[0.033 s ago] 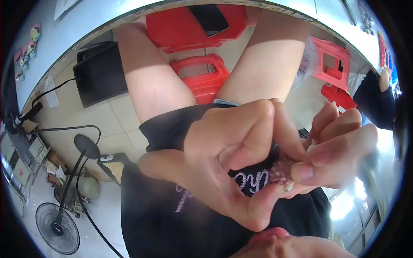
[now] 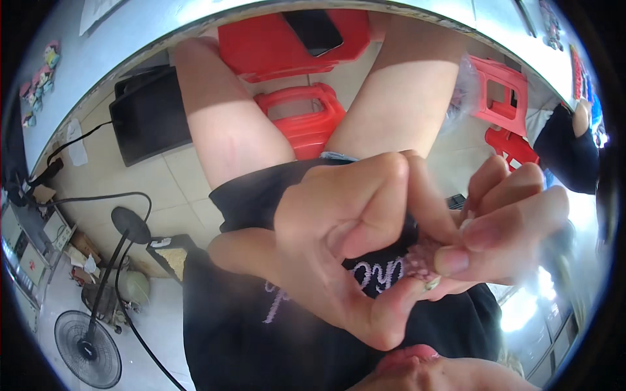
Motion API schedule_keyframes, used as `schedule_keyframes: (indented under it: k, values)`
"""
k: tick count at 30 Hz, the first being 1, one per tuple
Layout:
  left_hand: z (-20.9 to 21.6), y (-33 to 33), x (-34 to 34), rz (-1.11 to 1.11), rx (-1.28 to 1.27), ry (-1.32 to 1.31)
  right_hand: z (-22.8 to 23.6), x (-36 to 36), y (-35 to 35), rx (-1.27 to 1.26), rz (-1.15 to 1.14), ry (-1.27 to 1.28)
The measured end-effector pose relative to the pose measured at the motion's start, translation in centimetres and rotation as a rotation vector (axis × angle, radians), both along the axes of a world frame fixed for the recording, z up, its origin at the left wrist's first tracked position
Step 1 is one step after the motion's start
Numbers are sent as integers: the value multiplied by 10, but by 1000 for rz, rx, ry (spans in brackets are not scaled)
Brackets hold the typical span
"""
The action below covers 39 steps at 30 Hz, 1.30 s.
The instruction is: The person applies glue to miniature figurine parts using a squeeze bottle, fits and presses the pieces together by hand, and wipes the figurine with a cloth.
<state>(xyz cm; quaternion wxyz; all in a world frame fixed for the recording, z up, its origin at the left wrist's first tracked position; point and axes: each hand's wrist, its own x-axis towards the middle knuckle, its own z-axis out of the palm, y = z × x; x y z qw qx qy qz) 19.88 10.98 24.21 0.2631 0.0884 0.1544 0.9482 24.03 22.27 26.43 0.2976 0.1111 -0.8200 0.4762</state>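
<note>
Both my hands are raised close to the camera, above my lap and my black shirt. My left hand (image 2: 339, 241) has its fingers curled, and its thumb and forefinger meet my right hand's fingertips. My right hand (image 2: 515, 228) pinches a small pink speckled thing (image 2: 422, 255) against my left fingers. A tiny pale bit (image 2: 432, 283) shows just under the right thumb. What the pink thing is cannot be told, since the fingers hide most of it.
A red plastic stool (image 2: 300, 124) stands between my bare legs, and a red seat (image 2: 261, 45) beyond it carries a dark phone (image 2: 313, 29). More red stools (image 2: 499, 85) stand at right, near another person's dark sleeve (image 2: 564, 146). A black case (image 2: 150, 114), cables and a standing fan (image 2: 88, 348) are at left.
</note>
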Motion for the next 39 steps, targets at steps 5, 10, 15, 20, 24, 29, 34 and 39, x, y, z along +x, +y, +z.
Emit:
schedule_keyframes:
  k: [5,10,15,20,24,29,34,39]
  values:
    - [-19,-16,-9,-90,-169,248,-9,-5,1,7,52,-23]
    - [-15,-7,-9,-141,-125,311,-5,-2,2,43,3,-5]
    - [-9,-3,-3,-13,-36,101,-5,-4,-3,6,-52,14]
    - [-10,-2,-2,-76,25,76,-4,-8,-2,14,-38,40]
    - [-13,2,1,-126,198,24,-3,-13,-8,53,-60,66]
    - [-11,-2,-3,-208,219,-11,-13,-20,-12,26,-41,139]
    - [-8,1,-3,-207,318,1,-12,-18,-13,5,-27,155]
    - [-7,2,0,-147,292,91,-12,-16,-16,-10,-15,179]
